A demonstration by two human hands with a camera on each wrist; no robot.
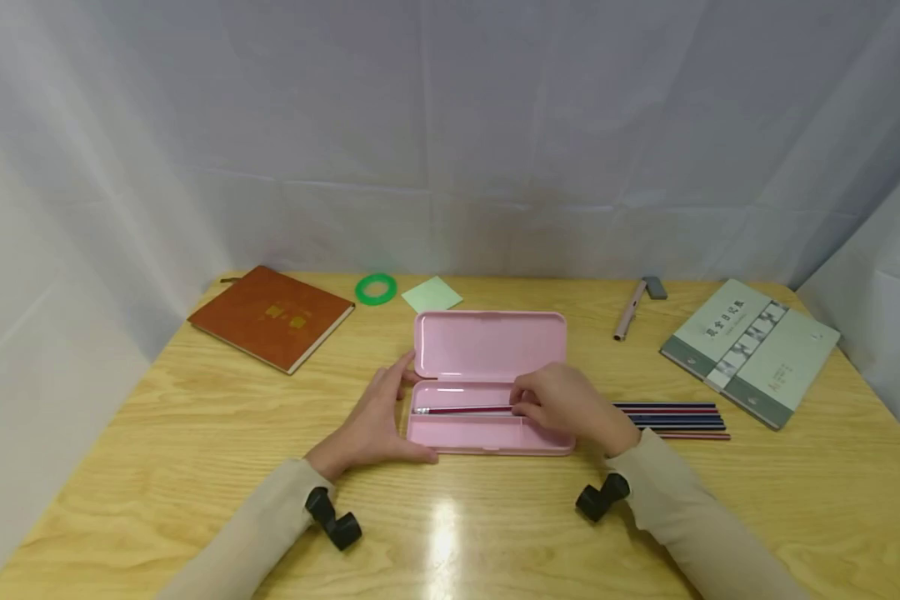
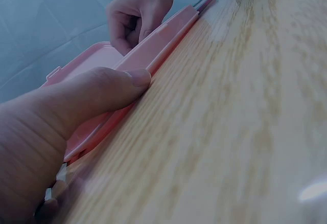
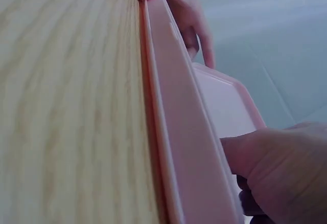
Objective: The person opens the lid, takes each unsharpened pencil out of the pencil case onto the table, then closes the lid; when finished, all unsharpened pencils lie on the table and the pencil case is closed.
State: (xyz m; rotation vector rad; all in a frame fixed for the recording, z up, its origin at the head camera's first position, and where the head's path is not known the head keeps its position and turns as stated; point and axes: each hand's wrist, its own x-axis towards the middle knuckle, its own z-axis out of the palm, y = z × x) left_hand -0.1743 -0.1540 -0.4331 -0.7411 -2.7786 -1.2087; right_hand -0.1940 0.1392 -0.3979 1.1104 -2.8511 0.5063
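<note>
An open pink pencil case (image 1: pixel 450 435) lies on the table, its lid (image 1: pixel 487 343) tipped back. My left hand (image 1: pixel 375 421) holds its left end, thumb at the front edge and fingers spread toward the back corner. Inside the rear compartment, a dark red pencil (image 1: pixel 465 409) with a pale tip at its left end lies lengthwise. The fingers of my right hand (image 1: pixel 566 404) are bent down into the case and pinch the pencil near its right part; their tips are partly hidden. Several dark blue and red pencils (image 1: pixel 675 415) lie just right of the case, partly behind my right wrist.
A brown notebook (image 1: pixel 270 317) sits at the back left, with a green tape roll (image 1: pixel 376 289) and pale green sticky notes (image 1: pixel 432 294) beside it. A pen (image 1: pixel 630 310), a grey eraser (image 1: pixel 655 287) and a grey-green notebook (image 1: pixel 750 350) lie to the right. A white curtain (image 1: pixel 450 150) hangs behind.
</note>
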